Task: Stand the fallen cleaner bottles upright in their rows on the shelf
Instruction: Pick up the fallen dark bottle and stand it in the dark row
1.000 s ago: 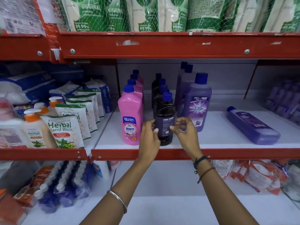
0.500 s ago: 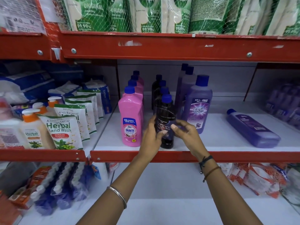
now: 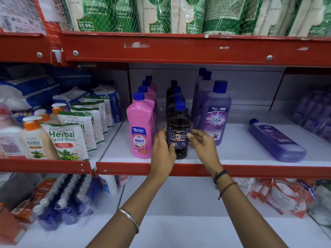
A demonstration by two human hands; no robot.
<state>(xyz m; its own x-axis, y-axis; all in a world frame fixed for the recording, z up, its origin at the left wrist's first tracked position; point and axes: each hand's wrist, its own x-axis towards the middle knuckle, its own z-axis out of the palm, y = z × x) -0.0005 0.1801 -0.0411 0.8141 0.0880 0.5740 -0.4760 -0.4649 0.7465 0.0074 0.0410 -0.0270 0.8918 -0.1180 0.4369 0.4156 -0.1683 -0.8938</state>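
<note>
A dark bottle (image 3: 177, 133) with a blue cap is held upright at the front of the middle row on the white shelf (image 3: 232, 154), its label reading "Bactin Floor Cleaner" turned toward the camera. It is gripped from both sides: the left hand (image 3: 163, 154) is wrapped against its left flank with the fingers curled around the body, and the right hand (image 3: 202, 143) is pressed against its right edge, thumb and fingers pinched on the label. The bottle's base is seen at the shelf surface, though it cannot be told whether it rests fully there. Behind it, more dark bottles are lined up upright. Just to its left a row of pink bottles (image 3: 141, 130) is stood upright, and just to its right a row of purple bottles (image 3: 214, 114) is likewise upright. Well apart to the right, one purple bottle (image 3: 276, 140) is left lying flat on its side, its blue cap pointed toward the back of the shelf. Hand wash pouches (image 3: 65, 142) are ranged on the neighbouring shelf at the left.
</note>
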